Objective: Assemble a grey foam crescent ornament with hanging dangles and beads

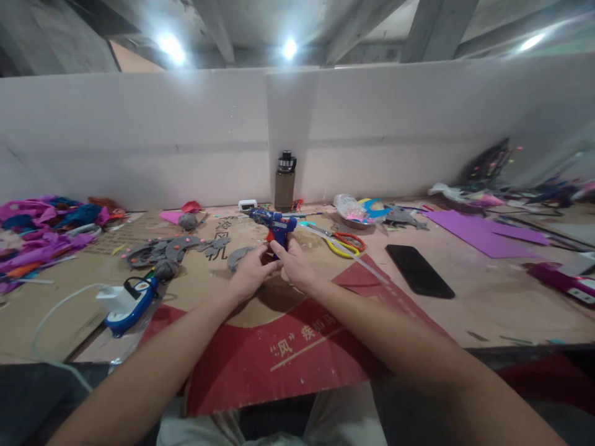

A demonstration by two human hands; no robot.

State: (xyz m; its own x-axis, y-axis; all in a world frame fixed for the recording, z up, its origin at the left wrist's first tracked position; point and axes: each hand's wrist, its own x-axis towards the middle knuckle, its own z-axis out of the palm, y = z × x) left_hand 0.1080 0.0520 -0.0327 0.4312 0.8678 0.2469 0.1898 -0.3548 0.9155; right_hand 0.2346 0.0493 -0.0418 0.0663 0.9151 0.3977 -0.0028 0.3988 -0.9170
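Note:
A blue hot glue gun point(280, 229) with an orange trigger is upright in front of me, its nozzle end pointing left. My right hand point(297, 265) is closed around its handle. My left hand point(253, 271) meets the handle from the left, fingers bent against it; whether they grip the gun or something small is hidden. Just left of that hand lies a round grey felt piece point(239, 258), partly covered. Below both hands is a cardboard sheet point(279, 362) with a red printed area.
Scissors point(346, 243) and a black phone point(418, 271) lie to the right, near purple sheets point(478, 232). A bottle point(285, 183) stands at the back by the white partition point(186, 130). Leftward are grey felt pieces point(174, 249), a blue power strip point(132, 310) and colourful scraps point(56, 223).

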